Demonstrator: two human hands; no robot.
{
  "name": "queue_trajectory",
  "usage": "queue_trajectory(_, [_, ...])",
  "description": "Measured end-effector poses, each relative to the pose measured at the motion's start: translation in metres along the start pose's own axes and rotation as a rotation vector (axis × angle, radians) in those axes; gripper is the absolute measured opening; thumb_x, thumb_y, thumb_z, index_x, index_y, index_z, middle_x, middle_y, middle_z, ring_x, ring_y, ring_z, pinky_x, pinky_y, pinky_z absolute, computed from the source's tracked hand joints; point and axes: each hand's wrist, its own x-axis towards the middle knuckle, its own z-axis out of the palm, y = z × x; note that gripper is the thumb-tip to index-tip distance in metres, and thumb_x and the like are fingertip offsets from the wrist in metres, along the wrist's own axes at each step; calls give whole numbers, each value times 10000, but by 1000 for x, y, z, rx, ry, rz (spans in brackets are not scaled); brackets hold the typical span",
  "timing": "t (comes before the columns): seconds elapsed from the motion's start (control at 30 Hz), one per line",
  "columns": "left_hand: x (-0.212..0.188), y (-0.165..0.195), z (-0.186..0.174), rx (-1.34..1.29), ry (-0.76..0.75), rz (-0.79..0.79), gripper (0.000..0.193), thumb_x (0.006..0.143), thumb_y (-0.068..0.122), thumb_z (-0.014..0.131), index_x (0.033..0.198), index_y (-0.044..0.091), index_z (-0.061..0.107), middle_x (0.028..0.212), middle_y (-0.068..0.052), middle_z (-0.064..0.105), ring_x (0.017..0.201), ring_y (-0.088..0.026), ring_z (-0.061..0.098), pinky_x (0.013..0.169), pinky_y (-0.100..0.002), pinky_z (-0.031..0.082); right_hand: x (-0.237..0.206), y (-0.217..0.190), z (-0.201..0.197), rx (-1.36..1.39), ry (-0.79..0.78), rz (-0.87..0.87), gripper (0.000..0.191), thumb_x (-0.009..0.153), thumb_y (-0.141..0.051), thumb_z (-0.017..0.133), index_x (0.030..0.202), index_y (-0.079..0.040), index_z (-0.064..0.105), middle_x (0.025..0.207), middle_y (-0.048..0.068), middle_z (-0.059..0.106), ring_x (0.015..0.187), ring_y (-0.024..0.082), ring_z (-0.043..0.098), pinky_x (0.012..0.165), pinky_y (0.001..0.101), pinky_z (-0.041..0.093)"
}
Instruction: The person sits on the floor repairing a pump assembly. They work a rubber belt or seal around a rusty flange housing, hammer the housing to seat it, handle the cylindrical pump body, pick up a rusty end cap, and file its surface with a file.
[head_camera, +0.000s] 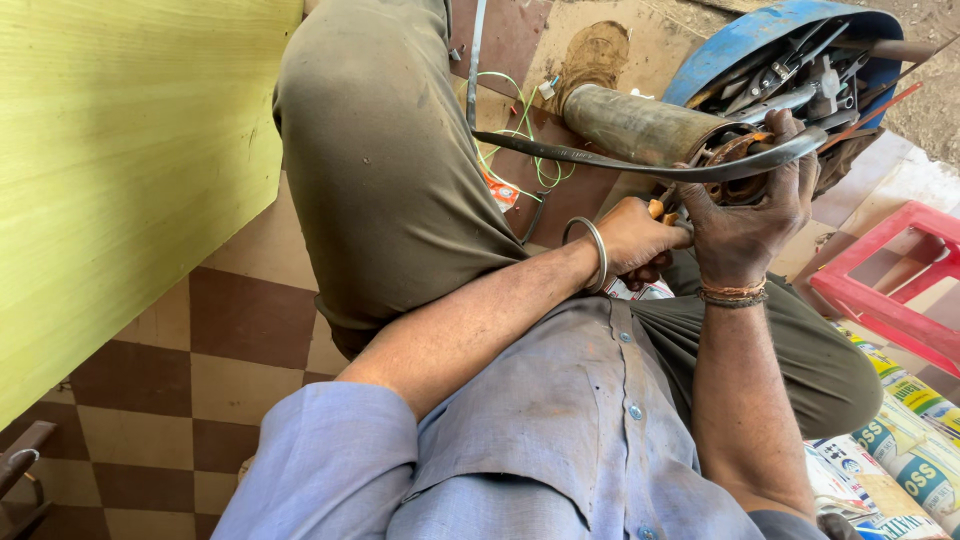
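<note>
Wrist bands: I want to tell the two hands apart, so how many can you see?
2: a steel bangle on the left wrist, a thread band on the right wrist. None looks hidden.

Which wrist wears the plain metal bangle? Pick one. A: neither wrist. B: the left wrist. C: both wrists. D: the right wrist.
B: the metal bangle circles the wrist behind the left hand, while the wrist of the right hand carries a thread band instead.
</note>
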Motion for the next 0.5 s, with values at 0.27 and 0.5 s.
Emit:
queue_trajectory(0.27, [2, 0, -1, 116, -1, 79, 183, 748, 51, 725, 735, 15, 546, 554, -44, 537, 389, -135, 508, 313, -320, 356, 1, 9, -9, -41, -98, -1, 1122, 846, -520, 958, 1644, 4, 369, 1609, 195, 469, 1492, 349, 442, 1255, 435, 364])
queue_trajectory(0.5, [11, -5, 7, 132, 34, 175, 179, 799, 50, 744, 776, 25, 568, 620, -13, 556, 473, -88, 515, 378, -279, 407, 3, 0, -63, -224, 51, 96, 1224, 917, -837, 544, 1689, -29, 46, 1741, 168, 71, 1626, 291, 84, 1354, 417, 107])
